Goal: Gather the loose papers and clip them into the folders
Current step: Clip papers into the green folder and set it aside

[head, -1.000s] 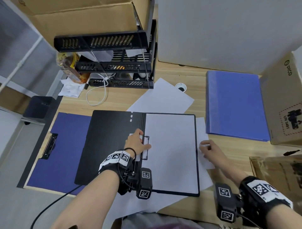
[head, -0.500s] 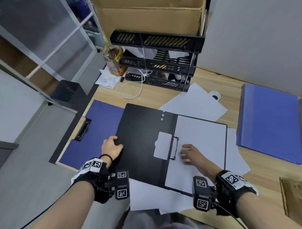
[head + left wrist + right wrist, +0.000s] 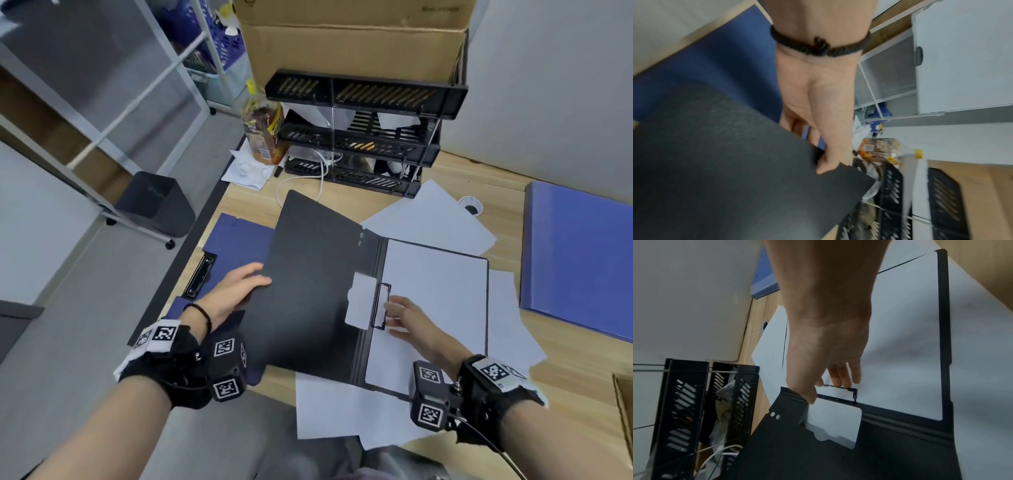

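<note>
A black folder (image 3: 308,291) lies open on the desk, with a white sheet (image 3: 435,291) in its right half under the wire clip (image 3: 382,305). My left hand (image 3: 253,281) grips the left edge of the folder's cover (image 3: 735,162), thumb on top and fingers beneath, and the cover is raised off the dark blue folder (image 3: 236,240). My right hand (image 3: 394,308) rests with straight fingers on the sheet (image 3: 900,353) right beside the clip (image 3: 838,392). Loose papers (image 3: 428,222) lie behind, under and to the right of the black folder.
A lighter blue folder (image 3: 579,260) lies shut at the right. A black stacked letter tray (image 3: 363,137) with a white cable and a drink bottle (image 3: 263,133) stand at the back, under a cardboard box (image 3: 352,44). The desk's left edge runs past the dark blue folder's clip (image 3: 200,277).
My left hand left the clip, went to the cover's left edge and lifted it. My right hand moved from the sheet's right edge to the clip. The view swung left.
</note>
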Available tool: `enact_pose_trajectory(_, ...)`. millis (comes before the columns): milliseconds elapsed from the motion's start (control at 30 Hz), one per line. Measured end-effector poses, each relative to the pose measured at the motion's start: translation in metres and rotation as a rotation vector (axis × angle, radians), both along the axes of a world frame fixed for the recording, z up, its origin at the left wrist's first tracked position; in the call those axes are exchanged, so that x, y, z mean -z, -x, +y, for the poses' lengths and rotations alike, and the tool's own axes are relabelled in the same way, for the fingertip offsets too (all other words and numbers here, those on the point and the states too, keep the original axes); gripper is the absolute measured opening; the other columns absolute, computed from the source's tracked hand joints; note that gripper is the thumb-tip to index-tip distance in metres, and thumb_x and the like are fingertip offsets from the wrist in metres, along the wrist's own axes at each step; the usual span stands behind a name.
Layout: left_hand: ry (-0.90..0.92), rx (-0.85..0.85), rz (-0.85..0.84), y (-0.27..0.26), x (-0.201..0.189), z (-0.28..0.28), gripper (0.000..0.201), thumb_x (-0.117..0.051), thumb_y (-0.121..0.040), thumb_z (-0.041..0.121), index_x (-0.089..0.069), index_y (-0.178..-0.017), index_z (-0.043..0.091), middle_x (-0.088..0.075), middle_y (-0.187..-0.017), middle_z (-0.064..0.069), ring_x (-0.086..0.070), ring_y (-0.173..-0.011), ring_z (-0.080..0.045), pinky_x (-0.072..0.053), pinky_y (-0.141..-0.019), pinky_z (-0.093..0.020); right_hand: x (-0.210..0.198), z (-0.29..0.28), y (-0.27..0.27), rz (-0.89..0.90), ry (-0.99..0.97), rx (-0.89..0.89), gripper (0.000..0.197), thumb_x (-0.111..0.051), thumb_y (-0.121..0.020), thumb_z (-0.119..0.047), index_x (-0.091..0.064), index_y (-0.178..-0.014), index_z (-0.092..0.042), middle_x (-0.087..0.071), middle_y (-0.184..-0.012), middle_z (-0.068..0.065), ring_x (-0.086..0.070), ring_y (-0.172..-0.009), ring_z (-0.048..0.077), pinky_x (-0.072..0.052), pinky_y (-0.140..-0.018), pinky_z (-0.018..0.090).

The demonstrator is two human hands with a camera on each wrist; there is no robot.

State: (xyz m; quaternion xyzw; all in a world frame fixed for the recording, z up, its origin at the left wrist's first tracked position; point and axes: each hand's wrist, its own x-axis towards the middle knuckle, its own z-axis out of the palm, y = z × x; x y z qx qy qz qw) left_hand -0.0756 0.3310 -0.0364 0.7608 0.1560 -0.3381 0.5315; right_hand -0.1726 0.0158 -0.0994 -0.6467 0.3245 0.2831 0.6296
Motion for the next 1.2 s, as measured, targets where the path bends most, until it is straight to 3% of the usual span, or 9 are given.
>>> enact_pose_trajectory(133,0.289,0.127,0.062,-0.008,-0.049,-0.026,0.027,-0.044,-0.099,0.031,-0.061,-0.118,0.02,-0.07,-0.107,0.0,-0.067,-0.077,-0.009,-0.055,-0.055,-0.022,-0.019,0.005,-0.006,-0.034,-0.116,-0.02,0.039,-0.053,-0.093,-0.044,-0.056,-0.127,-0.025,-0.059,-0.125,-0.001,-0.056,-0.117,0.021,-0.051,-0.09,0.035)
enact_pose_trajectory(233,0.426,0.26,0.12,-0.011,-0.062,-0.068,0.05,-0.045,-0.092,0.051,-0.057,-0.127,0.017,-0.059,-0.13,-0.007,-0.061,-0.106,-0.026,-0.059,-0.067,-0.038,-0.048,-0.002,-0.006,-0.083,-0.237,0.011,0.049,-0.058,-0.085,-0.055,-0.061,-0.123,-0.025,-0.06,-0.128,0.005,-0.06,-0.116,0.026,-0.055,-0.092,0.045)
enact_pose_trajectory(367,0.478,0.526,0.181,0.003,-0.061,-0.137,0.045,-0.035,-0.099,0.049,-0.054,-0.133,0.026,-0.054,-0.138,0.004,-0.058,-0.12,-0.025,-0.053,-0.089,-0.049,-0.091,-0.03,0.004,-0.191,-0.412,0.066,0.055,-0.044,-0.09,-0.06,-0.06,-0.129,-0.024,-0.063,-0.13,0.007,-0.062,-0.117,0.031,-0.054,-0.088,0.051)
enact_pose_trajectory(567,0.328,0.666,0.243,0.036,-0.027,-0.215,0.041,-0.04,-0.098,0.046,-0.047,-0.137,0.033,-0.052,-0.137,0.008,-0.057,-0.121,-0.021,-0.049,-0.098,-0.035,-0.081,-0.091,0.045,-0.154,-0.126,0.189,0.03,-0.046,-0.101,-0.024,-0.056,-0.129,-0.017,-0.072,-0.11,0.002,-0.068,-0.097,0.02,-0.055,-0.089,0.04)
enact_pose_trajectory(633,0.204,0.623,0.203,0.043,-0.004,-0.223,0.038,-0.045,-0.098,0.04,-0.05,-0.134,0.028,-0.057,-0.129,0.005,-0.059,-0.113,-0.017,-0.049,-0.097,-0.033,-0.062,-0.11,0.063,-0.076,0.005,0.327,0.033,-0.048,-0.097,-0.016,-0.052,-0.13,-0.014,-0.066,-0.102,0.003,-0.062,-0.085,0.017,-0.052,-0.076,0.031)
enact_pose_trajectory(767,-0.111,0.342,0.009,0.043,0.041,-0.204,0.021,-0.048,-0.096,0.015,-0.057,-0.114,0.011,-0.057,-0.1,-0.011,-0.05,-0.085,-0.019,-0.04,-0.076,-0.026,-0.03,-0.129,0.092,0.093,0.152,0.364,0.037,-0.05,-0.098,-0.023,-0.043,-0.134,-0.019,-0.055,-0.116,0.004,-0.053,-0.102,0.022,-0.04,-0.086,0.033)
enact_pose_trajectory(900,-0.188,0.245,0.094,0.05,0.067,-0.176,0.016,-0.047,-0.089,0.005,-0.047,-0.084,0.02,-0.04,-0.079,-0.005,-0.038,-0.075,-0.019,-0.033,-0.069,-0.029,-0.019,-0.123,0.094,0.142,0.035,0.322,0.008,-0.048,-0.096,-0.017,-0.053,-0.091,-0.021,-0.059,-0.088,-0.002,-0.057,-0.085,0.017,-0.038,-0.079,0.031)
enact_pose_trajectory(1033,-0.08,0.137,0.187,0.06,0.075,-0.176,0.032,-0.061,-0.089,0.012,-0.047,-0.117,0.014,-0.056,-0.112,-0.015,-0.059,-0.105,-0.031,-0.048,-0.091,-0.038,-0.013,-0.122,0.087,0.14,0.047,0.296,0.013,-0.052,-0.093,-0.022,-0.065,-0.088,-0.019,-0.063,-0.076,-0.008,-0.057,-0.079,0.012,-0.036,-0.08,0.032)
enact_pose_trajectory(1200,0.1,0.069,0.19,0.066,0.066,-0.185,0.027,-0.056,-0.091,0.0,-0.054,-0.117,0.006,-0.064,-0.11,-0.016,-0.064,-0.087,-0.028,-0.053,-0.078,-0.036,-0.012,-0.13,0.081,0.145,-0.018,0.334,0.018,-0.051,-0.093,-0.017,-0.062,-0.078,-0.017,-0.065,-0.064,-0.005,-0.055,-0.069,0.014,-0.04,-0.066,0.026)
